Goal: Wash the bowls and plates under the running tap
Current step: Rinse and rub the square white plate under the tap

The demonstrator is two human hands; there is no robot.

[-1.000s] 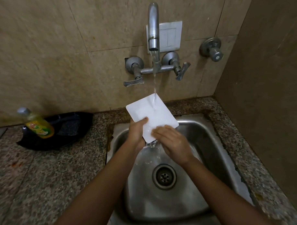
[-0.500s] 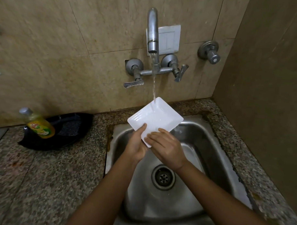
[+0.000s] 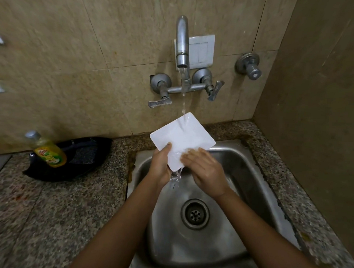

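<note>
A white square plate (image 3: 184, 138) is tilted over the steel sink (image 3: 249, 176), and the stream from the wall tap (image 3: 182, 51) lands on its far corner. Water runs off the plate's near corner into the basin. My left hand (image 3: 161, 163) grips the plate's left edge, thumb on top. My right hand (image 3: 205, 169) lies on the plate's near right part with its fingers straight across the wet face.
A yellow dish-soap bottle (image 3: 48, 150) leans in a black tray (image 3: 81, 156) on the granite counter left of the sink. The drain (image 3: 195, 213) sits mid-basin. A valve knob (image 3: 249, 66) sticks out of the tiled wall at right; a side wall closes the right.
The plate has turned so that its upper face shows more, and my right hand's fingers have slid across it. The view has dipped a little.
</note>
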